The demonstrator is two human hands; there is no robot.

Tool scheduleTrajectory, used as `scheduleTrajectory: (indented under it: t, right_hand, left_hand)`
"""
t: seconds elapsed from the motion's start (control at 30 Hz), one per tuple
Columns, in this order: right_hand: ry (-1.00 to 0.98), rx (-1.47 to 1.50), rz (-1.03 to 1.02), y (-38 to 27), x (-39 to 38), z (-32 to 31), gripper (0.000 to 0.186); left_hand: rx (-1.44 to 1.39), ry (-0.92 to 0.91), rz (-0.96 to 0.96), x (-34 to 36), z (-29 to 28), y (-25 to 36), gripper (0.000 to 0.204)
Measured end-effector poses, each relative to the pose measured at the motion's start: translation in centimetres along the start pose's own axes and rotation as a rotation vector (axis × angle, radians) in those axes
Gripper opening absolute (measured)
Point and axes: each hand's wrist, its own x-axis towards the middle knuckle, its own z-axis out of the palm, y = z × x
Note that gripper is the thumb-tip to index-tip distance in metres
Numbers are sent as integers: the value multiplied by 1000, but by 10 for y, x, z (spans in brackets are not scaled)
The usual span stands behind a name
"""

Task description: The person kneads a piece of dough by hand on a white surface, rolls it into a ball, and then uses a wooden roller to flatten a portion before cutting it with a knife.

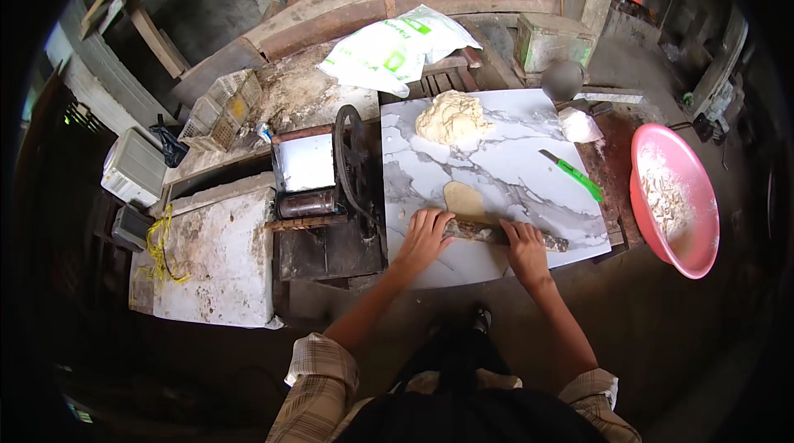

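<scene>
The left end of the rolling pin (477,232) is hidden under my left fingers (436,218), and its body covers part of the flattened dough (463,198), so I can't clearly make out how far that runs on the pin's near side. A dark round blur (563,80), well beyond the pin and to its right, is too smeared to name. My left fingers lie over the pin's left part and my right fingers (517,234) over it further right, its right end sticking out past them; whether either set curls round to grip it, I can't tell. The flattened dough shows between my two sets of fingers, just beyond the pin (its far edge is rounded, like a tongue). Further beyond the pin, the dough lump (452,119) sits on the marbled surface (513,141); the green-handled knife (581,177) lies beyond the pin's right end, the pink basin (701,220) well to its right.
</scene>
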Motion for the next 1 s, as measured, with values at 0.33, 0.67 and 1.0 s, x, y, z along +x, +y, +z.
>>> scheduleTrajectory:
  t: [0.33,0.67,1.0]
  right_hand:
    - [64,100,390,54,49,-15,46]
    - [125,147,411,123,68,0,43]
    - [-29,125,435,194,90,-5,31]
  left_hand:
    - [-3,-71,98,135,44,10,57]
    - [-59,-95,24,187,106,29,58]
    - [-157,-34,42,241,133,75,41]
